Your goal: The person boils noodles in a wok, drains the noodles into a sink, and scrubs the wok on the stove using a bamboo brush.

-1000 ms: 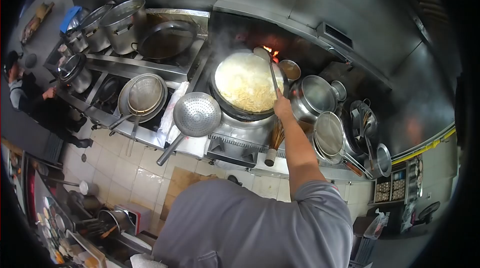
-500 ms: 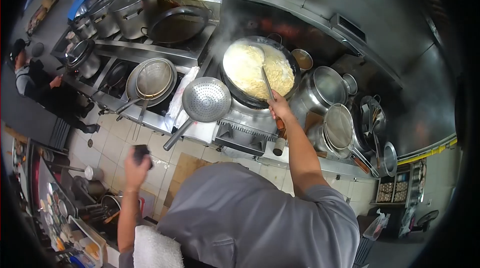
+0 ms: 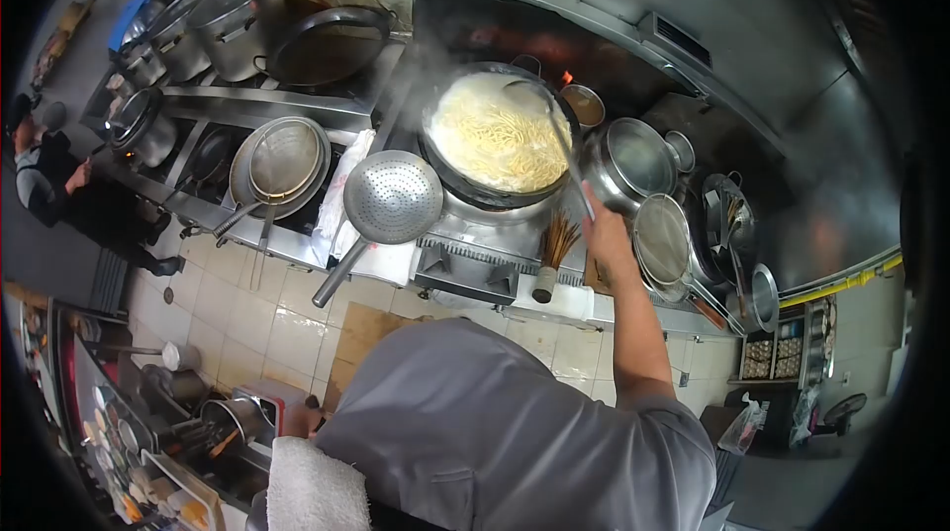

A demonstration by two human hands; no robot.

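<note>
My right hand [image 3: 611,246] is closed round the long metal handle of a ladle [image 3: 566,140]. Its bowl rests at the far right rim of a large wok [image 3: 470,196], tilted inside it. Pale noodles [image 3: 500,140] fill the wok in whitish, steaming liquid. Low at my left side, my left hand [image 3: 300,418] shows only in part, beside my body. A small dark object [image 3: 315,402] is at its fingers; its kind is unclear. Left of the wok lies a perforated strainer [image 3: 393,196], its handle pointing toward me.
A bamboo brush [image 3: 559,242] stands at the stove's front edge. Pots [image 3: 641,160] and a mesh strainer [image 3: 661,237] crowd the right. More strainers [image 3: 284,160], tall stockpots [image 3: 236,26] and another wok [image 3: 332,48] are leftward. A person [image 3: 59,175] stands far left.
My right hand has moved right and toward me, with the ladle bowl shifting to the wok's far right rim. My left hand has dropped back beside my body. More noodles show at the surface.
</note>
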